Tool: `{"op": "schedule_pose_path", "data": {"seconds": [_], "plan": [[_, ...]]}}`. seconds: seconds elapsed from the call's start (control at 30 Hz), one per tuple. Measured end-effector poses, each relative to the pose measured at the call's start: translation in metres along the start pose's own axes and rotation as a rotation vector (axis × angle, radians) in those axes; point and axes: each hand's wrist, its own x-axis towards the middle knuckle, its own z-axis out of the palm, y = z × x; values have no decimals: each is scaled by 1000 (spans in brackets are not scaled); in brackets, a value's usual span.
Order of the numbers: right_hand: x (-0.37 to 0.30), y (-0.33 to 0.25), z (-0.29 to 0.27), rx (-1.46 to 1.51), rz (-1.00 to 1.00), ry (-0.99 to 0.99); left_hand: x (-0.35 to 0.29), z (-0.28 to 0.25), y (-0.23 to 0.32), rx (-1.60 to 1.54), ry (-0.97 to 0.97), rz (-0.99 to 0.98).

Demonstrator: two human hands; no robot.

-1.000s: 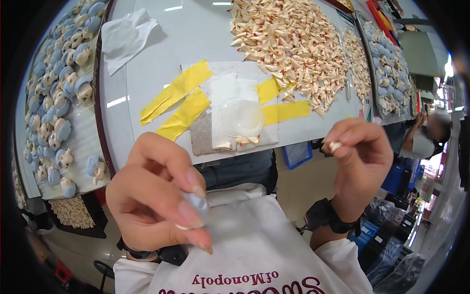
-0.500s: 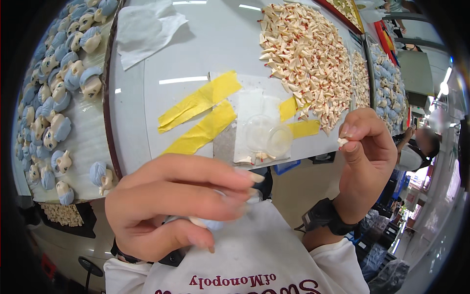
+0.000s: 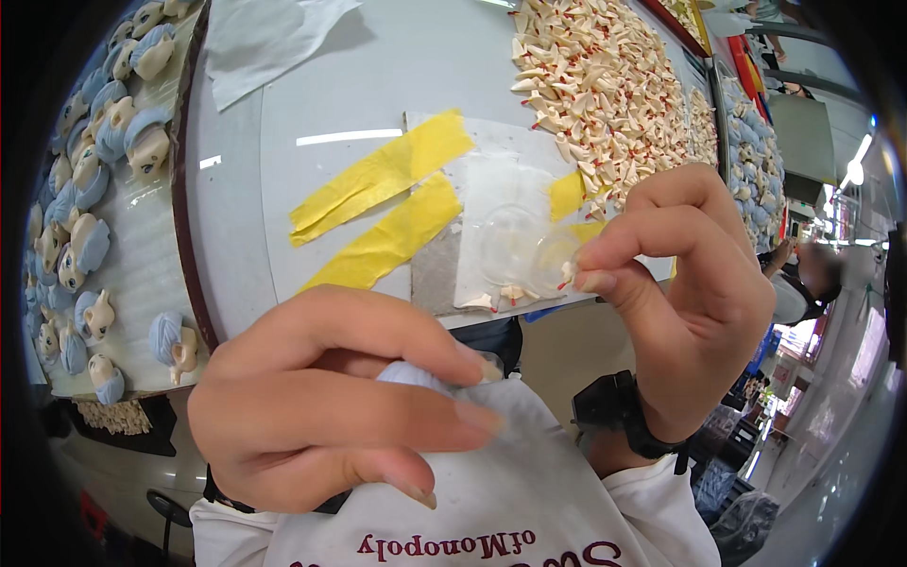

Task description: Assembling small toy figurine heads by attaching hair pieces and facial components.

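The left hand (image 3: 307, 402) curled its fingers around a blue piece (image 3: 411, 374), while the right hand (image 3: 694, 283) pinched a cream piece (image 3: 567, 272) near a clear dish (image 3: 515, 236), seemingly light, stiff, best held clear of its red tip.

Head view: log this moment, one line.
left hand: holds pale-blue piece, mostly hidden; right hand: pinches red-tipped cream piece; table: yellow tape, cream-piece pile

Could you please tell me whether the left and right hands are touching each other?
Apart: the head view shows a plain gap between the left hand and the right hand, with floor visible between their fingertips.
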Motion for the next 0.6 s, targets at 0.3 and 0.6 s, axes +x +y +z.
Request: {"op": "schedule_pose_path", "data": {"seconds": [0.3,0.6], "plan": [[0,-1,1,2,-6,0,4,18,0,64,238,4],[-10,4,-7,208,-192,79,3,39,-1,-239,344,0]]}}
